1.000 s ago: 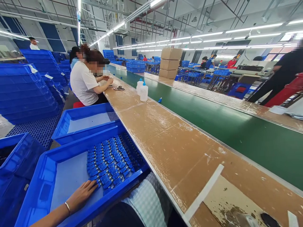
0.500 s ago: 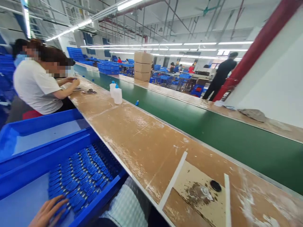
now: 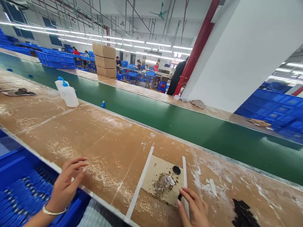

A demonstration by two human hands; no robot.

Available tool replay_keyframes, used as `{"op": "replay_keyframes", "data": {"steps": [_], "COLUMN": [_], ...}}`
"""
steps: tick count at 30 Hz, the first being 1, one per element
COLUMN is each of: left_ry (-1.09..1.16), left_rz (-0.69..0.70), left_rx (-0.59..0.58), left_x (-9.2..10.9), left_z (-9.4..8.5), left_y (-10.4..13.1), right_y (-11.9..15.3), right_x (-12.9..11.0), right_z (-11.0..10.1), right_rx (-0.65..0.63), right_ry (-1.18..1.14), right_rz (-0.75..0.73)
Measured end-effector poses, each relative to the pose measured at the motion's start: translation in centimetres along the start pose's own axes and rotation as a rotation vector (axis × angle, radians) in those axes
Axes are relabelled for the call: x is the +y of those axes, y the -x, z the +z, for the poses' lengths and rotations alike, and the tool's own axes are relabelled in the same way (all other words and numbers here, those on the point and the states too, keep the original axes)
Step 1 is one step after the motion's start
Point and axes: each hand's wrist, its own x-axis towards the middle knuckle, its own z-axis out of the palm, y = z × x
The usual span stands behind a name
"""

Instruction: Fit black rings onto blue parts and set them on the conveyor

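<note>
My left hand (image 3: 67, 184), with a bracelet at the wrist, hangs over the front edge of the brown table (image 3: 94, 135), its fingers apart and nothing visible in them. On the right, my right hand (image 3: 194, 206) pinches a small black piece (image 3: 180, 197) at the lower right corner of a stained cardboard sheet (image 3: 151, 173). A small clear container (image 3: 167, 180) and a round black cap (image 3: 176, 170) rest on that sheet, between two white strips. Blue pieces (image 3: 35, 186) lie in rows in the blue tray (image 3: 14, 162) at the lower left.
A pile of black pieces (image 3: 243, 212) lies at the lower right. Two white bottles (image 3: 69, 96) stand at the back left, beside the green conveyor belt (image 3: 146, 110). A small blue piece (image 3: 103, 104) is on the belt's near side. Stacked cartons (image 3: 105, 60) stand beyond.
The view has turned right. My left hand has left the blue pieces in the tray and is raised by the table edge. My right hand has come into view with a black piece.
</note>
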Motion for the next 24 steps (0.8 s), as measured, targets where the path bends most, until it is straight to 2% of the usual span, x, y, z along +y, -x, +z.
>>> {"op": "replay_keyframes", "data": {"steps": [3,6,10,14,20,24], "left_ry": [0.171,0.262,0.386,0.464,0.523,0.523], "left_rz": [0.055,0.149,0.164,0.056,-0.1,-0.126], "left_rx": [-0.117,-0.244,-0.321,-0.387,-0.402,-0.389], "left_x": [3.3,6.0,7.9,7.6,6.3,6.2], "left_z": [5.5,10.3,14.5,16.0,15.7,15.9], "left_y": [-2.8,-5.1,-7.2,-7.8,-7.7,-7.8], "right_y": [-3.3,-5.0,-5.5,-5.3,-5.3,-5.6], "right_x": [-1.0,-1.1,-0.7,-0.6,-0.3,-0.7], "right_z": [0.3,0.7,1.5,2.0,2.0,1.3], "right_rx": [-0.083,-0.133,-0.169,-0.178,-0.179,-0.164], "right_ry": [-0.036,0.001,0.027,0.021,-0.017,-0.189], "right_rz": [-0.078,-0.154,-0.187,-0.15,-0.147,-0.013]}}
